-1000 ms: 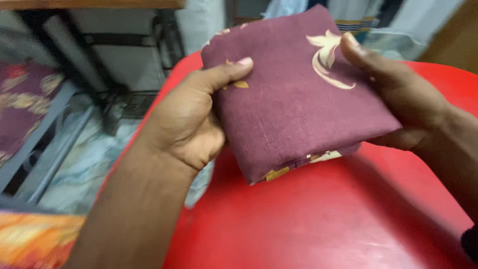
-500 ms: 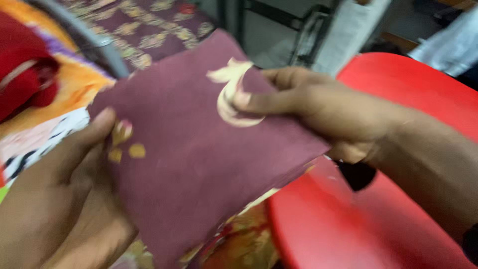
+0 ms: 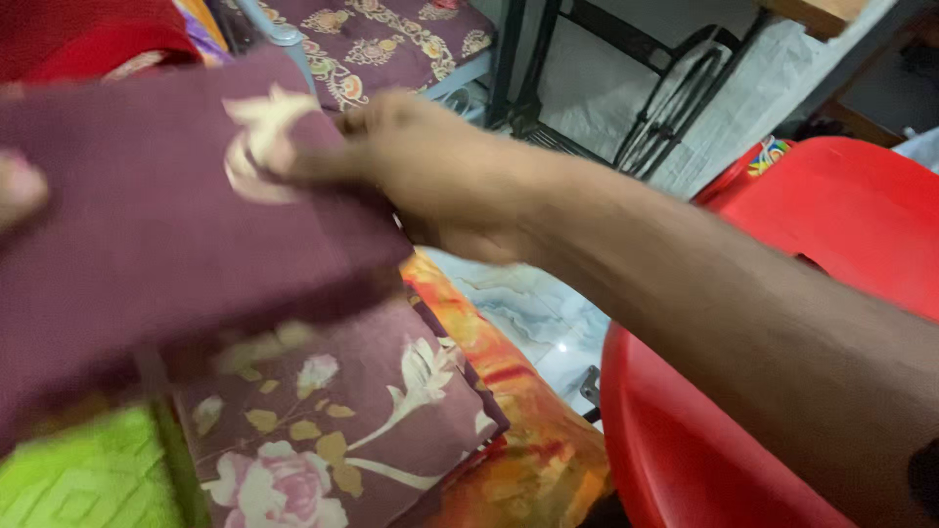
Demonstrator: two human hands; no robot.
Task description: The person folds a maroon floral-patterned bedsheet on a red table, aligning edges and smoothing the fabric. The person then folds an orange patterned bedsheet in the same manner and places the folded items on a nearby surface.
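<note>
I hold a folded maroon cloth point(image 3: 147, 235) with a cream leaf print at the upper left, blurred by motion. My right hand point(image 3: 430, 176) grips its right edge, thumb on the cream print, with the forearm stretching across from the lower right. Only a fingertip of my left hand point(image 3: 18, 191) shows at the left edge, pressed on the cloth. The cloth hangs above a stack of folded fabrics: a maroon one with pink and cream flowers point(image 3: 333, 420), a green patterned one point(image 3: 78, 479), and an orange one point(image 3: 509, 430) underneath.
A red plastic table point(image 3: 841, 225) fills the right side. Behind are a black metal treadle stand point(image 3: 636, 88), a purple patterned cushion on a grey frame point(image 3: 381, 39), red fabric point(image 3: 88, 29) at top left, and a marbled floor point(image 3: 528, 303).
Both hands have carried the folded maroon cloth leftward, off the red table and over the stack of folded fabrics. The view has swung left with them.
</note>
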